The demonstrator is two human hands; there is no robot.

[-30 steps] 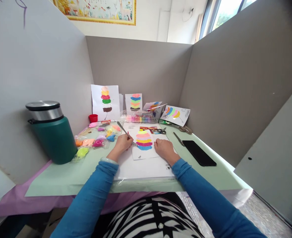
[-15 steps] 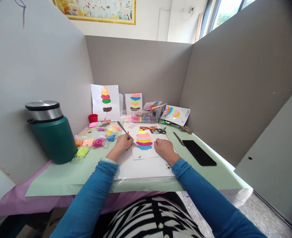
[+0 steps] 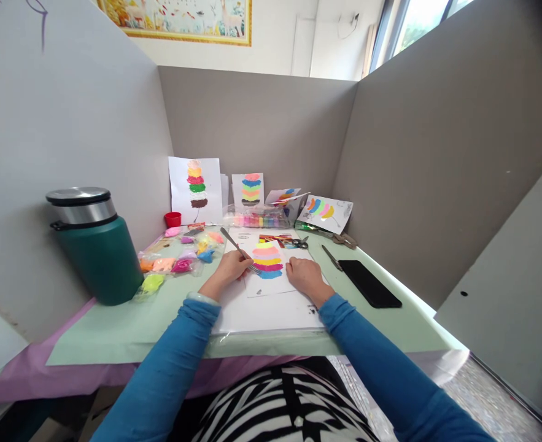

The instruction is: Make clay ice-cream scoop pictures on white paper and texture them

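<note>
Pinched in my left hand is a metal fork, its handle slanting up to the left. The tines touch or hover just over the left end of the clay-like stripes, near the magenta and blue bands. These stripes run yellow, pink, pale lilac, orange-yellow, magenta and blue down a small sheet of white paper. My right hand rests on the paper's right edge, fingers curled into a loose fist, with nothing visible in it. Beneath lies a larger white sheet.
Bagged coloured clay and a green flask stand left. Scissors, a knife and a black phone-like slab lie right. Striped pictures lean at the back, behind a clear pack of colours. Grey panels enclose the table.
My left hand has shifted slightly to the right, carrying the fork's tines further over the left end of the stripes. My right hand stays in place.
</note>
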